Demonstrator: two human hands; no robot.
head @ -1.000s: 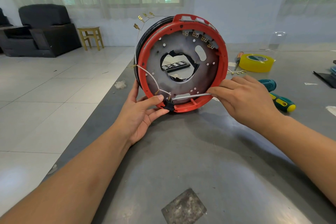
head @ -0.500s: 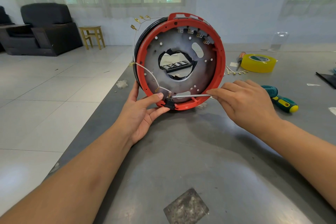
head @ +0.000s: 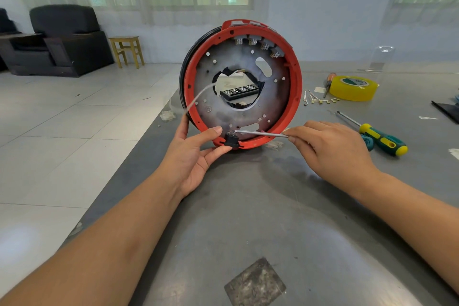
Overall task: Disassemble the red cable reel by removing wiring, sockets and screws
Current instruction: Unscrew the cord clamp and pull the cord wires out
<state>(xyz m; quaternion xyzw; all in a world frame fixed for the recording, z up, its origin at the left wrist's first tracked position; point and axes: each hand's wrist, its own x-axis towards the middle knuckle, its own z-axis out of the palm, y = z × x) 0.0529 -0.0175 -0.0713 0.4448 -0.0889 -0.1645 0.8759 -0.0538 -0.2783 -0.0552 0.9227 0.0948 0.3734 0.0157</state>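
The red cable reel [head: 296, 87] stands on edge on the grey table, its grey inner plate facing me. My left hand [head: 192, 154] pinches a small black switch [head: 232, 141] at the reel's bottom rim between thumb and fingers. My right hand [head: 330, 149] grips a thin metal screwdriver shaft [head: 260, 133], whose tip touches the switch's terminals. A white wire [head: 198, 97], blurred, hangs free over the reel's left rim. Several socket contacts [head: 257, 43] sit along the upper inner rim.
A yellow-green screwdriver [head: 382, 140] lies right of my right hand. A yellow tape roll [head: 352, 88], an orange-handled tool [head: 329, 81] and loose removed wires [head: 318, 100] lie behind. A black bit case [head: 239, 90] shows through the reel's centre hole. The table's left edge [head: 139, 156] runs beside my left arm.
The white wire has come off the switch terminals and swung up to the left. The gold-tipped wires above the reel's top left are out of sight. Both hands keep their hold.
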